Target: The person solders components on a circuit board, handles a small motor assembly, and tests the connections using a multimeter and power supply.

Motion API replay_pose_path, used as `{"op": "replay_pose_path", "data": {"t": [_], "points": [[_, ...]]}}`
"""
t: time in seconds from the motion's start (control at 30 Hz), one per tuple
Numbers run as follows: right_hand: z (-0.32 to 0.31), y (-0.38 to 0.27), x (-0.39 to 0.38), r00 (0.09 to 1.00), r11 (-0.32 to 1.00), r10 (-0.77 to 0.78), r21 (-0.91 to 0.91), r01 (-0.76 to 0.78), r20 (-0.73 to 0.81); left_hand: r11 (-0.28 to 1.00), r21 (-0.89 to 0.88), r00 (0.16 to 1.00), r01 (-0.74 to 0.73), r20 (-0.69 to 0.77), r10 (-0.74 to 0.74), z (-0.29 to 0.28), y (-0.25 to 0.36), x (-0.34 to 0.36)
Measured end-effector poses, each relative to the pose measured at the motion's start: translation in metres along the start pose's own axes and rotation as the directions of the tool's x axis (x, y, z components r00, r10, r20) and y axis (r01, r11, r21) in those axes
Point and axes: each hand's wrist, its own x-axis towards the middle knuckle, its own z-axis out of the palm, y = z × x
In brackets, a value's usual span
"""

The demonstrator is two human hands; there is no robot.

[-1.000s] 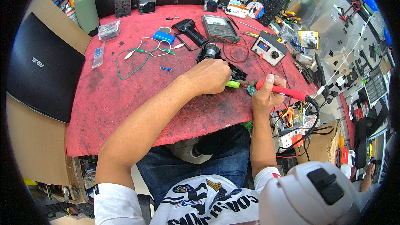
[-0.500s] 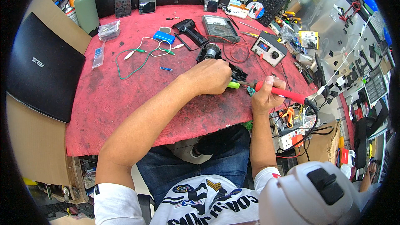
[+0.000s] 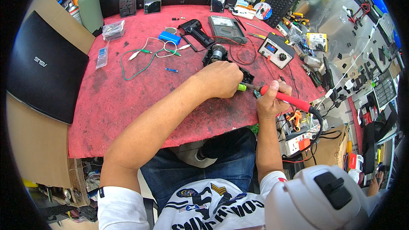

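My right hand (image 3: 272, 99) is closed round the red handle of a soldering iron (image 3: 294, 101), thumb on top, its metal end pointing left. My left hand (image 3: 222, 80) is a closed fist, back uppermost. Beside its knuckles a lime-green rounded end (image 3: 242, 87) sticks out, close to the iron's metal end; what the fingers grip is hidden. Just beyond the fist lies a black opened housing (image 3: 247, 76), partly covered by the hand, with a silver motor-like cylinder (image 3: 219, 52) at its far end.
A red cloth-covered bench (image 3: 128, 123) carries an analog meter (image 3: 228, 30), a soldering-station-like box with dial (image 3: 277, 51), a black gun-shaped housing (image 3: 197, 33), a blue block (image 3: 169, 38) and clip leads (image 3: 150, 68). A laptop (image 3: 44, 68) stands left. The iron's cable (image 3: 320, 123) hangs at right.
The view has shifted slightly. My left fist has moved a little to the right, and the soldering iron's metal end is nearer the lime-green end. Both hands keep their closed shape.
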Motion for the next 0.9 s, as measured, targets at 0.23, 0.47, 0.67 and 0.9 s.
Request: {"op": "replay_pose_path", "data": {"t": [0.23, 0.47, 0.67, 0.9], "points": [[0.001, -0.001, 0.001, 1.0, 1.0, -0.003, -0.006, 0.003, -0.027, 0.999, -0.043, 0.999, 0.022, 0.029, -0.021, -0.005, -0.001, 0.003], [-0.003, -0.005, -0.004, 0.995, 0.995, 0.099, -0.02, -0.098, 0.012, 1.0, -0.02, 0.999, 0.023, 0.035, -0.023, -0.013, 0.006, 0.003], [-0.004, 0.0, -0.007, 0.996, 0.996, 0.085, -0.031, -0.085, 0.002, 1.0, -0.009, 1.0, -0.006, 0.025, 0.006, -0.013, 0.007, 0.006], [-0.003, 0.0, -0.006, 0.997, 0.997, 0.075, -0.017, -0.075, 0.013, 0.999, -0.005, 0.995, 0.038, 0.093, -0.037, -0.015, 0.009, 0.008]]}}
